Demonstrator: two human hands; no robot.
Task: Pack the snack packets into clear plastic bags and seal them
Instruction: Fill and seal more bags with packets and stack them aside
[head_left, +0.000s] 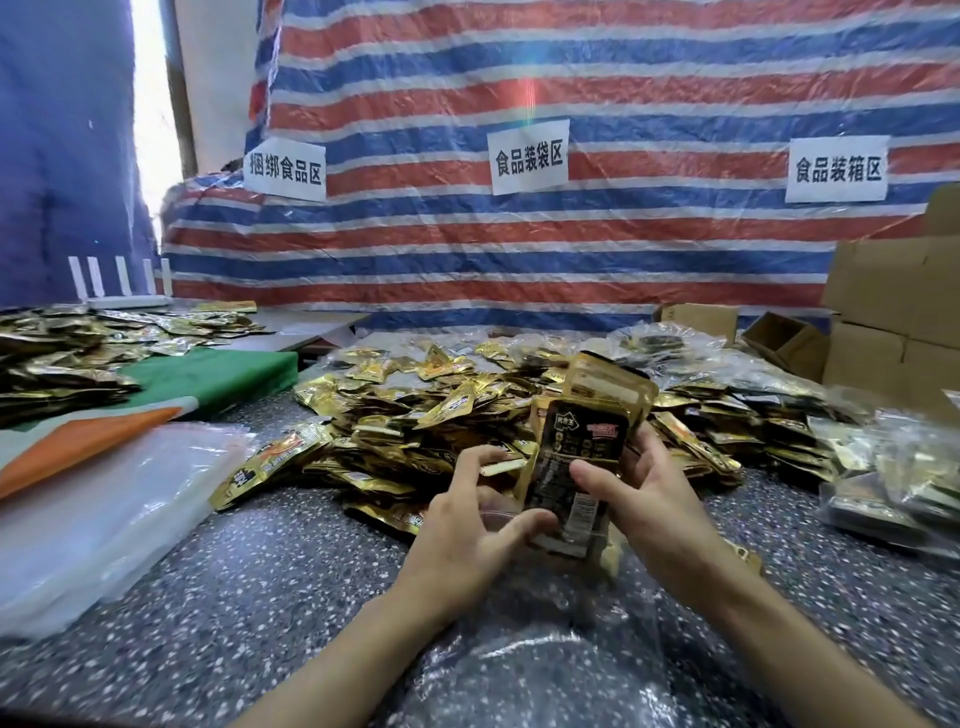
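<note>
The right hand is gripping a small stack of snack packets, thumb lying across the dark front and fingers curled round the back, so the stack is standing upright between the two hands. The left hand is sitting just beside it, fingers spread and half bent, its thumb touching the stack's lower edge. A bit of clear film is showing there, but whether this hand is pinching it cannot be told. Below both wrists a crumpled clear plastic bag is lying on the speckled table. Beyond the fingertips a big pile of gold packets is spreading out. Outward from the left hand a stack of flat clear bags is resting; outward from the right hand, filled bags and cardboard boxes are sitting.
</note>
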